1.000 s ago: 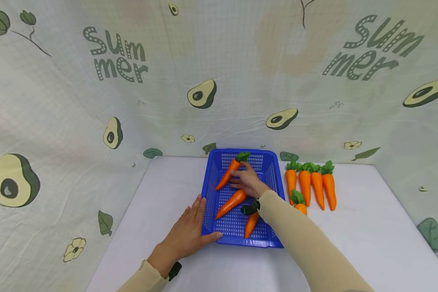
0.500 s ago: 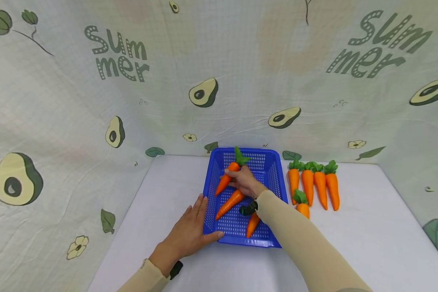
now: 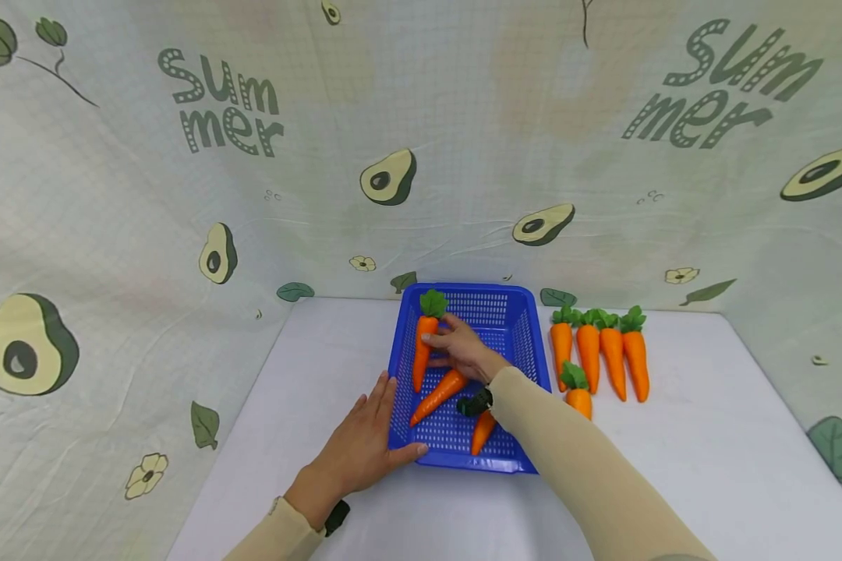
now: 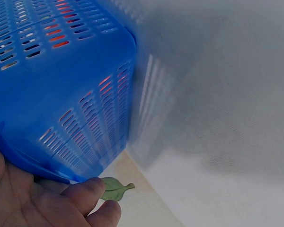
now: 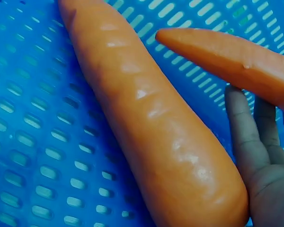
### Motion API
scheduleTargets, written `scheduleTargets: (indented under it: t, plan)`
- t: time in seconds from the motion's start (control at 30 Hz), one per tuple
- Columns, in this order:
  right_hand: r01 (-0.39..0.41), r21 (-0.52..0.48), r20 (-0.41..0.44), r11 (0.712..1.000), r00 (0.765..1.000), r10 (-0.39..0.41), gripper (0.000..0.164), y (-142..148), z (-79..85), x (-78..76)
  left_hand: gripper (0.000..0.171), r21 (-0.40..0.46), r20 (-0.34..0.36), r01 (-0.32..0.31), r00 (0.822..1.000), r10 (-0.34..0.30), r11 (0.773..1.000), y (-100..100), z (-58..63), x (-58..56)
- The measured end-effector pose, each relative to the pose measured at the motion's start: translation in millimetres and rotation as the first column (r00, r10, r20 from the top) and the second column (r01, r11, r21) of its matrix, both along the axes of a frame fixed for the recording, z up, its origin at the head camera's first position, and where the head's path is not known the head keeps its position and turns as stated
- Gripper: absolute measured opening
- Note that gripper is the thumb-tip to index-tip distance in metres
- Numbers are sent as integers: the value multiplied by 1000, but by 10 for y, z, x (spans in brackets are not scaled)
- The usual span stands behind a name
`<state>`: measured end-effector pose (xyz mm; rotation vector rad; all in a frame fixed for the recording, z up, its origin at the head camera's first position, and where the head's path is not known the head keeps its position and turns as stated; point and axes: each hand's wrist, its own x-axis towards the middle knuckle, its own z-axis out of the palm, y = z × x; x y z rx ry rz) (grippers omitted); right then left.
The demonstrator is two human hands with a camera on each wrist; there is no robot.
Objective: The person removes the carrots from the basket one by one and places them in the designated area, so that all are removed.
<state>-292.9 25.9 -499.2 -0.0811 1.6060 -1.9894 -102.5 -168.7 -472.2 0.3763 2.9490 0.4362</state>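
A blue perforated plastic basket (image 3: 468, 287) holds several orange carrots. My right hand (image 3: 463, 348) reaches inside and holds a leafy-topped carrot (image 3: 421, 360) by its upper part, beside the basket's left wall. One fingertip lies over the carrot's front; in the right wrist view other fingers (image 5: 241, 118) meet its underside. Below that hand lies a second carrot (image 3: 438, 400), large in the right wrist view. A third carrot (image 3: 483, 432) is partly hidden by the right wrist. My left hand (image 3: 360, 442) rests with straight fingers along the basket's left side, thumb at the front corner.
On the white table (image 3: 681, 467), right of the basket, a row of several carrots (image 3: 612, 362) lies with leaves away from me. Nearer, another carrot (image 3: 578, 401) is partly covered by my right sleeve (image 3: 568, 460). A patterned cloth (image 3: 456, 101) hangs behind.
My right hand has gripped the leafy carrot and shifted it left and nearer, turning it from slanted to almost straight along the left wall. My left hand stays at the basket's corner.
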Motion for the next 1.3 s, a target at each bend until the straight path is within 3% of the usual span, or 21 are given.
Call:
scheduleTargets:
  t: [0.1,0.33,0.53,0.83,1.03,1.3]
  plan:
    - [-1,15,-3,1000,1000,1,48,-6,19,38,120,2,3,0,1000,0,1000,10,2,-2]
    - [-34,23,-16,999,999,35,63,-20,69,114,118,22,13,5,1000,-6,1000,17,2,-9]
    - [-32,33,-31,999,999,33,59,19,144,144,118,33,7,4,1000,-5,999,13,18,-8]
    - [-37,24,-79,999,996,39,48,129,272,168,120,-42,-17,9,1000,-9,999,2,59,2]
    - [-64,25,-104,998,992,66,51,245,323,205,118,-96,-37,20,999,-24,995,-4,64,12]
    - [-90,68,-170,994,980,100,54,409,375,275,119,-73,-20,5,1000,-7,997,14,53,11]
